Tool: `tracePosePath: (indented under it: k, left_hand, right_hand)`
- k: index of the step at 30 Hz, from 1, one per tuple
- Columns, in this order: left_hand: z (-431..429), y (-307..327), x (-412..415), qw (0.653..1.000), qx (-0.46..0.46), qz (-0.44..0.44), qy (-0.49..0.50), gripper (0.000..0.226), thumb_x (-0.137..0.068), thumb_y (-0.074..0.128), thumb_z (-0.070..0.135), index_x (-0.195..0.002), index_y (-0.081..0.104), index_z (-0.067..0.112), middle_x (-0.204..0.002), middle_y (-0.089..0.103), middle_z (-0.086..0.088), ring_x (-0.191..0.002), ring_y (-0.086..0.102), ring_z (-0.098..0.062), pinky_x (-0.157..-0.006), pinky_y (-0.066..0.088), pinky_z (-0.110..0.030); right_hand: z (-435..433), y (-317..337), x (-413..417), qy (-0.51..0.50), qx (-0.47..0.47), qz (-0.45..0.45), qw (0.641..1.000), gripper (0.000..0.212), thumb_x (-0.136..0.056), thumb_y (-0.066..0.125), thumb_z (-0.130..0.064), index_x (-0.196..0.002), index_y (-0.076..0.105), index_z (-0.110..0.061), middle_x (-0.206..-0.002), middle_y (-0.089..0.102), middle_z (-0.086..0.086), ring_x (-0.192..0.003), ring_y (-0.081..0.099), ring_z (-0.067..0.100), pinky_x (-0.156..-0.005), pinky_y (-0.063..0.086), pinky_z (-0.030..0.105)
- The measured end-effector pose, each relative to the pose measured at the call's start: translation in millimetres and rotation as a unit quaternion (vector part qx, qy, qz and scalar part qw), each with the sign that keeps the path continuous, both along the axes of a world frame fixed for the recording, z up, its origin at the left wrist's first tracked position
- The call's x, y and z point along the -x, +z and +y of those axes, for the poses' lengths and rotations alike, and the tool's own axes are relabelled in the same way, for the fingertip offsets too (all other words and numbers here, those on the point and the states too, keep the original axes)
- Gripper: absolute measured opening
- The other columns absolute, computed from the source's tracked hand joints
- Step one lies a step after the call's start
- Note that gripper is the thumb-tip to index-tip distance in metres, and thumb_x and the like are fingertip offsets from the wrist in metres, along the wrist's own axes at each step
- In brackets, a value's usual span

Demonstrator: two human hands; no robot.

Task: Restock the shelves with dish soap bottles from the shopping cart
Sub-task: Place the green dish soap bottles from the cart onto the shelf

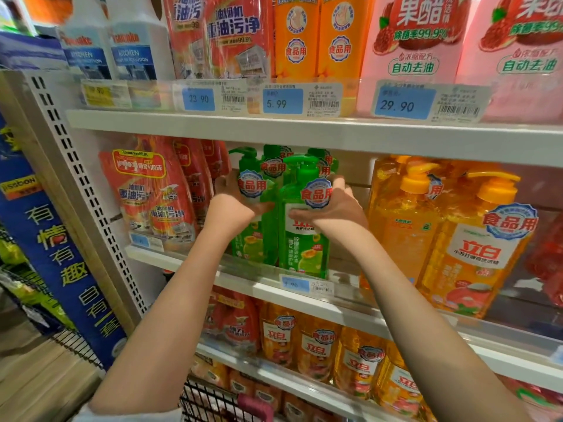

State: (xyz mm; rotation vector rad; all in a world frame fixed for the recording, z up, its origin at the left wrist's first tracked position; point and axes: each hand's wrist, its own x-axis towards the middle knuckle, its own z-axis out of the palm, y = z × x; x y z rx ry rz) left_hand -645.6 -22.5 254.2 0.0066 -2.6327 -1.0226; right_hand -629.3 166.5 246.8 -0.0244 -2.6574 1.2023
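Left hand [234,207] and right hand [336,210] grip green bottles [301,248] on white shelf [259,291].

Supermarket cleaning-products aisle, seen through my head camera: white shelves [304,132] packed with green dish soap bottles [304,239], orange pump bottles [475,254] and red refill pouches [158,202], blue price tags [283,101] along the edges, a wire shopping cart [207,403] below.
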Motion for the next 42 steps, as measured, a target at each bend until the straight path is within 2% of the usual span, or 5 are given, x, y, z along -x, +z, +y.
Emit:
tracePosePath:
  k: [4, 14, 23, 36, 42]
  left_hand:
    - [-14, -7, 6, 0.999, -0.037, 0.029, -0.024, 0.101, -0.046, 0.079, 0.067, -0.130, 0.044, 0.023, -0.123, 0.053, 0.006, -0.108, 0.058, -0.015, -0.090, 0.054, -0.034]
    - [-15, -9, -6, 0.999, -0.023, 0.038, 0.008, 0.067, -0.059, 0.083, 0.053, -0.102, 0.061, 0.008, -0.093, 0.069, -0.007, -0.082, 0.066, -0.022, -0.070, 0.059, -0.037]
    - [-16, -9, -4, 0.999, -0.007, 0.043, -0.019, 0.087, -0.060, 0.077, 0.062, -0.130, 0.049, 0.020, -0.120, 0.061, -0.003, -0.100, 0.062, -0.021, -0.083, 0.056, -0.035]
    - [-4, -10, -16, 0.999, 0.043, -0.015, 0.010, 0.074, -0.080, 0.065, 0.055, -0.129, 0.043, 0.004, -0.100, 0.059, -0.009, -0.088, 0.059, -0.028, -0.077, 0.054, -0.038]
    - [-6, -16, -21, 0.999, 0.032, 0.003, -0.033, 0.089, -0.088, 0.061, 0.045, -0.150, 0.004, 0.016, -0.155, 0.014, -0.013, -0.125, 0.045, -0.036, -0.106, 0.040, -0.042]
  right_hand:
    - [7, 4, 0, 0.063, 0.042, -0.039, 0.996, 0.108, -0.065, 0.085, -0.032, -0.146, 0.016, -0.019, -0.133, 0.054, 0.003, -0.120, 0.054, 0.024, -0.096, 0.050, 0.046]
    - [-10, -4, -2, -0.035, -0.076, 0.019, 0.996, 0.095, -0.063, 0.079, -0.056, -0.139, 0.033, -0.023, -0.133, 0.050, 0.004, -0.118, 0.054, 0.025, -0.092, 0.052, 0.042]
    - [-6, -1, -3, -0.012, -0.101, 0.038, 0.994, 0.081, -0.063, 0.078, -0.057, -0.129, 0.044, -0.023, -0.122, 0.059, 0.001, -0.110, 0.059, 0.024, -0.089, 0.054, 0.038]
    - [-10, -7, -15, -0.020, -0.097, 0.045, 0.994, 0.093, -0.068, 0.075, -0.058, -0.142, 0.030, -0.023, -0.130, 0.054, 0.000, -0.116, 0.055, 0.023, -0.088, 0.054, 0.041]
    - [-9, -13, -27, 0.003, -0.066, 0.041, 0.997, 0.096, -0.079, 0.073, -0.037, -0.150, 0.009, -0.028, -0.138, 0.049, 0.004, -0.117, 0.055, 0.023, -0.089, 0.053, 0.039]
